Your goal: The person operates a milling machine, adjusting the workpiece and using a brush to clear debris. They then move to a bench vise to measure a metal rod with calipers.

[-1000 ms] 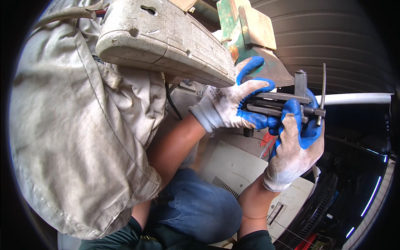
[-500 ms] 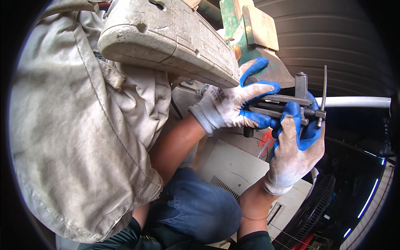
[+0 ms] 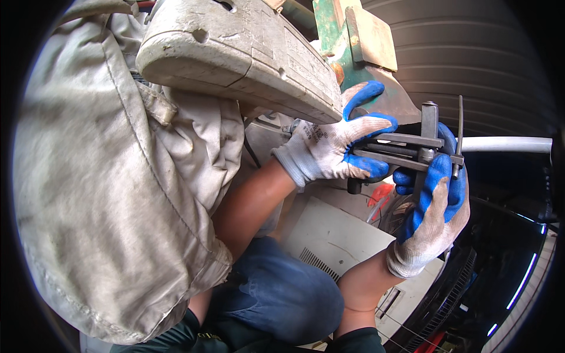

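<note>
My left hand (image 3: 321, 147), in a white glove with blue coating, is closed on the left end of a dark steel screw clamp (image 3: 400, 138) with long parallel bars and a threaded shaft. My right hand (image 3: 432, 217), gloved alike, grips the right end of the clamp, its fingertips beside an upright steel block (image 3: 429, 120) and beside a thin crossbar handle (image 3: 460, 126). Some of the right fingers are behind the tool. Just above my left fingers is the underside of a worn, dirty white housing (image 3: 235, 59).
A beige canvas cover (image 3: 112, 182) fills the left side. A green machine part with a tan plate (image 3: 374, 41) stands behind, with a pale tube (image 3: 506, 144) at right. A white panel with slots (image 3: 323, 229), a red object (image 3: 381, 194) and dark machinery (image 3: 494, 270) lie below.
My right hand has shifted right and turned, its index finger lower on the tool. The clamp and my left hand have moved slightly right, and the threaded shaft shows more between the bars.
</note>
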A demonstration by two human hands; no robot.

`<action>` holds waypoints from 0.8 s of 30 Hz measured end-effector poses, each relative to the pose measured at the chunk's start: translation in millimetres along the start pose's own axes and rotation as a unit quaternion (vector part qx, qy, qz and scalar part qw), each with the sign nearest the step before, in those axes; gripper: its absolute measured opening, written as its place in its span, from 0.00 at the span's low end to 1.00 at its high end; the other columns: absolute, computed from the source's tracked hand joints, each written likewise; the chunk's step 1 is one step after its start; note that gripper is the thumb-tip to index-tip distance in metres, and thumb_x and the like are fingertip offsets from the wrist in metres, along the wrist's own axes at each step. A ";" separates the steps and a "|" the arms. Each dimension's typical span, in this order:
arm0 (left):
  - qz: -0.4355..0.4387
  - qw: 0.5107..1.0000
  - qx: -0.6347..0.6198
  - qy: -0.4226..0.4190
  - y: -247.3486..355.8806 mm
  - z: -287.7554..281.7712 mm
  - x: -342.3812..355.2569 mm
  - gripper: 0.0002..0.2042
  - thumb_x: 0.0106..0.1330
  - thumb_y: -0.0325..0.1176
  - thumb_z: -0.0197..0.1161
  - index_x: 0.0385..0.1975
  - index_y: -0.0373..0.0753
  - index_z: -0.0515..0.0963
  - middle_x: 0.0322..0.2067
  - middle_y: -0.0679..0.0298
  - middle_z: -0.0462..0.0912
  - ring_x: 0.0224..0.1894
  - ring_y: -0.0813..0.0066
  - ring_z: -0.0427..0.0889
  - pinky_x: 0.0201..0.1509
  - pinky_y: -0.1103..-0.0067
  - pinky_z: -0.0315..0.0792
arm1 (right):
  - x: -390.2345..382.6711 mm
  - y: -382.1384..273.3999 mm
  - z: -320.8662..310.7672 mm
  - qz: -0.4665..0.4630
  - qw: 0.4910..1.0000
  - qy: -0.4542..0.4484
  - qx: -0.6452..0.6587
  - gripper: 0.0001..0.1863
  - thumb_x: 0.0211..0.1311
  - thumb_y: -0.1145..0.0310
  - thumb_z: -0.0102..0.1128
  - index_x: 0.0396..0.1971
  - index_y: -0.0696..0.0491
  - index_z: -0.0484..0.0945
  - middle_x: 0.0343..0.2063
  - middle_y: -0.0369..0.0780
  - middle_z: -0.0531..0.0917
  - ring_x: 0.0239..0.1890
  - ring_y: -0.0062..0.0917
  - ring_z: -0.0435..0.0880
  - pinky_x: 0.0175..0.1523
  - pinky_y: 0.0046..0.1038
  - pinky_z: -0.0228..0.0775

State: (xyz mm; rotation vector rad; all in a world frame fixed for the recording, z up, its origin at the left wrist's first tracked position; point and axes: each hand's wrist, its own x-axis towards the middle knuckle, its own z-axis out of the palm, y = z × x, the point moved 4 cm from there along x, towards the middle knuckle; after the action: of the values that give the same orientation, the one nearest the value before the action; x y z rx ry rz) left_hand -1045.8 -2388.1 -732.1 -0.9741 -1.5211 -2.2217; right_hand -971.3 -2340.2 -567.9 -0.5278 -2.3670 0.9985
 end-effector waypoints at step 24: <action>-0.034 0.996 -0.057 0.055 -3.6 4.1 -4.6 0.35 0.52 0.59 0.71 0.55 0.41 0.73 0.60 0.45 0.67 0.64 0.51 0.67 0.64 0.63 0.66 | -34.8 113.0 -66.3 0.020 0.978 0.140 0.152 0.28 0.74 0.53 0.42 0.53 0.64 0.73 0.38 0.46 0.83 0.31 0.21 0.82 0.34 0.19 0.75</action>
State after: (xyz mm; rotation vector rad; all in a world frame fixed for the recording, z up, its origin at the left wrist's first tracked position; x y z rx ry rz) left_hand -1042.9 -2383.6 -736.9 -0.8280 -1.4139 -2.3896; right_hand -887.6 -2248.8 -622.7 -0.5599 -1.9203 1.1922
